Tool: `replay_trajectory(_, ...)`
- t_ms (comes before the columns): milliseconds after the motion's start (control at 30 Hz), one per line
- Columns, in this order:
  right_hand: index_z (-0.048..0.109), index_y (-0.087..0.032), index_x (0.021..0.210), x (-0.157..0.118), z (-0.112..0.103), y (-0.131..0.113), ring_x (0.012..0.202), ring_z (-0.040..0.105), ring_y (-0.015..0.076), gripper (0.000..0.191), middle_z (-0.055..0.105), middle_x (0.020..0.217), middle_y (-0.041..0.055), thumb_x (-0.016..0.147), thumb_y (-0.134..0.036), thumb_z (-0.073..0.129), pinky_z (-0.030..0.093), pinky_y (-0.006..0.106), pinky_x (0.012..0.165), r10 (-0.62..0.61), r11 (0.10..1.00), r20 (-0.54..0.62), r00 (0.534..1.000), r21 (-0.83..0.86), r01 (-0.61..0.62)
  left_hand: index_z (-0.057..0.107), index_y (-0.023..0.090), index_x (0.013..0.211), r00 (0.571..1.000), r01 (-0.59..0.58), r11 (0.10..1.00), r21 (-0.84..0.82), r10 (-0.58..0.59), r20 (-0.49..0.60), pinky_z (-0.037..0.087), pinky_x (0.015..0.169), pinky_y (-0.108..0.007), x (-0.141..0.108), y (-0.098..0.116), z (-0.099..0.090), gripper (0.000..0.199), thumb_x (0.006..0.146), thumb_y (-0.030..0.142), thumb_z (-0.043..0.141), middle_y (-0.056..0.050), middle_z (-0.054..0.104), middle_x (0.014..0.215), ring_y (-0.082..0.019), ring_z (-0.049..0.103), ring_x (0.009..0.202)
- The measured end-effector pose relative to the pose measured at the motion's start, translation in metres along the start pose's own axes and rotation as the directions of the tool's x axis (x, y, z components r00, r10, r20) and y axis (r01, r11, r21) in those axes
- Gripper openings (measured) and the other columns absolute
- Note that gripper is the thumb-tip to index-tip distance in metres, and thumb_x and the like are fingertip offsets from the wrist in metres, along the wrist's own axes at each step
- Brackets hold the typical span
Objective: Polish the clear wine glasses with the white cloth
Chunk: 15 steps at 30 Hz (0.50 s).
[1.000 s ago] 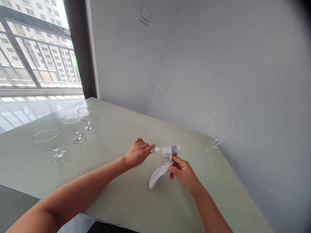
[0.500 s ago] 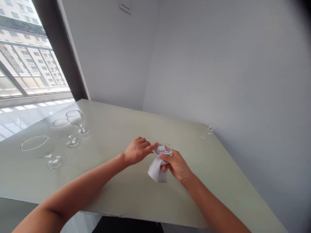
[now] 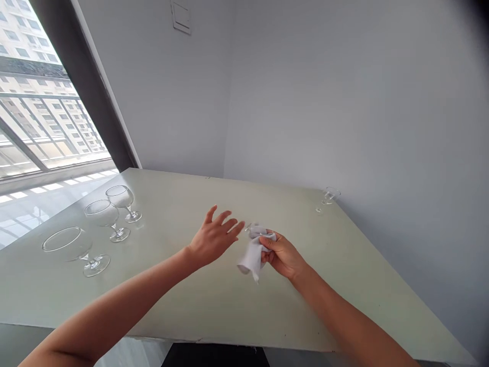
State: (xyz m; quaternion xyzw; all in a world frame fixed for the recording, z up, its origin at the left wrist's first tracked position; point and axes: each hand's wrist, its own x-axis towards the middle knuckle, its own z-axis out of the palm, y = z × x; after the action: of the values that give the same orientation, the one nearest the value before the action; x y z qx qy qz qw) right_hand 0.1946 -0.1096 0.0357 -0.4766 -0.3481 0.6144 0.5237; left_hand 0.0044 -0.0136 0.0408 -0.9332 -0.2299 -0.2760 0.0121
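Over the middle of the table, my right hand is closed on a pale cloth that hangs down below its fingers. A clear glass shows at the top of the cloth, partly wrapped in it, and most of its shape is hidden. Just left of the glass, my left hand has its fingers spread and holds nothing.
Three stemmed glasses stand at the left: a near one, a middle one and a far one. Another glass is at the table's far right corner, by the wall.
My left hand has come away from the glass and cloth, and its fingers have spread. The hanging cloth has swung a little. The view has shifted slightly.
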Motion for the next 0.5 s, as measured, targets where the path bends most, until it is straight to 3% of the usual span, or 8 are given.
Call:
replay_trajectory(100, 0.060, -0.017, 0.083, -0.003, 0.012, 0.004, 0.040, 0.043, 0.0055, 0.026, 0.050, 0.048, -0.0065, 0.069, -0.038, 0.066, 0.038, 0.019, 0.044, 0.037, 0.988, -0.013, 0.999, 0.150, -0.035, 0.052, 0.028, 0.111, 0.986, -0.137, 0.978, 0.155, 0.150, -0.076, 0.024, 0.099, -0.047, -0.002, 0.001, 0.002, 0.028, 0.084, 0.025, 0.048, -0.003, 0.062, 0.086, -0.019, 0.053, 0.095)
replay_trajectory(167, 0.060, -0.018, 0.089, -0.009, 0.018, 0.005, 0.040, 0.045, 0.0068, 0.027, 0.052, 0.052, -0.0054, 0.072, -0.038, 0.063, 0.041, 0.022, 0.046, -0.029, 0.999, 0.025, 0.999, 0.027, 0.028, 0.056, 0.027, 0.104, 0.990, -0.128, 0.988, 0.085, 0.132, -0.045, 0.031, 0.093, -0.041, -0.001, -0.005, -0.001, 0.022, 0.085, 0.030, 0.047, -0.001, 0.060, 0.071, -0.016, 0.054, 0.079)
replay_trajectory(267, 0.063, -0.019, 0.089, -0.016, 0.015, 0.001, 0.051, 0.056, 0.0117, 0.025, 0.058, 0.064, -0.0017, 0.072, -0.037, 0.063, 0.046, 0.026, 0.054, -0.146, 0.920, 0.171, 0.974, -0.339, 0.197, 0.061, 0.024, 0.096, 0.976, 0.036, 0.976, -0.217, 0.012, 0.218, 0.039, 0.072, -0.029, 0.002, -0.016, -0.011, 0.029, 0.084, 0.043, 0.043, 0.000, 0.057, 0.063, -0.013, 0.050, 0.065)
replay_trajectory(333, 0.064, -0.019, 0.080, -0.016, 0.008, -0.003, 0.059, 0.059, 0.0141, 0.019, 0.060, 0.067, -0.0003, 0.071, -0.036, 0.065, 0.047, 0.028, 0.059, -0.131, 0.831, 0.298, 0.946, -0.487, 0.269, 0.062, 0.022, 0.090, 0.860, 0.183, 0.888, -0.422, 0.064, 0.507, 0.038, 0.060, -0.024, 0.003, -0.019, -0.017, 0.038, 0.085, 0.049, 0.036, 0.000, 0.057, 0.062, -0.011, 0.049, 0.059)
replay_trajectory(367, 0.063, -0.018, 0.076, -0.015, 0.005, -0.004, 0.061, 0.059, 0.0146, 0.018, 0.060, 0.067, -0.0001, 0.070, -0.035, 0.065, 0.048, 0.028, 0.059, -0.099, 0.821, 0.335, 0.937, -0.505, 0.267, 0.063, 0.021, 0.088, 0.789, 0.242, 0.844, -0.480, 0.117, 0.603, 0.038, 0.056, -0.023, 0.003, -0.018, -0.019, 0.041, 0.086, 0.049, 0.033, 0.000, 0.058, 0.063, -0.010, 0.048, 0.057)
replay_trajectory(400, 0.063, -0.018, 0.075, -0.012, 0.002, -0.005, 0.061, 0.059, 0.0147, 0.018, 0.059, 0.066, -0.0001, 0.069, -0.034, 0.066, 0.048, 0.027, 0.059, -0.068, 0.837, 0.340, 0.938, -0.492, 0.239, 0.062, 0.021, 0.088, 0.752, 0.274, 0.823, -0.497, 0.139, 0.644, 0.038, 0.056, -0.022, 0.002, -0.016, -0.019, 0.043, 0.087, 0.048, 0.029, 0.000, 0.059, 0.064, -0.010, 0.049, 0.057)
replay_trajectory(433, 0.062, -0.017, 0.075, -0.009, 0.000, -0.004, 0.060, 0.059, 0.0145, 0.019, 0.059, 0.065, -0.0003, 0.068, -0.034, 0.068, 0.048, 0.027, 0.057, -0.047, 0.872, 0.308, 0.950, -0.451, 0.190, 0.061, 0.021, 0.091, 0.770, 0.270, 0.836, -0.477, 0.110, 0.629, 0.040, 0.058, -0.023, 0.001, -0.013, -0.018, 0.042, 0.089, 0.046, 0.027, -0.001, 0.061, 0.067, -0.011, 0.051, 0.060)
replay_trajectory(500, 0.061, -0.017, 0.079, -0.003, 0.000, -0.001, 0.051, 0.056, 0.0116, 0.023, 0.058, 0.061, -0.0013, 0.066, -0.035, 0.069, 0.045, 0.024, 0.049, -0.016, 0.961, 0.174, 0.985, -0.270, 0.063, 0.057, 0.023, 0.104, 0.901, 0.177, 0.926, -0.333, -0.017, 0.433, 0.042, 0.072, -0.030, -0.001, -0.004, -0.014, 0.035, 0.090, 0.037, 0.029, -0.003, 0.064, 0.080, -0.015, 0.056, 0.078)
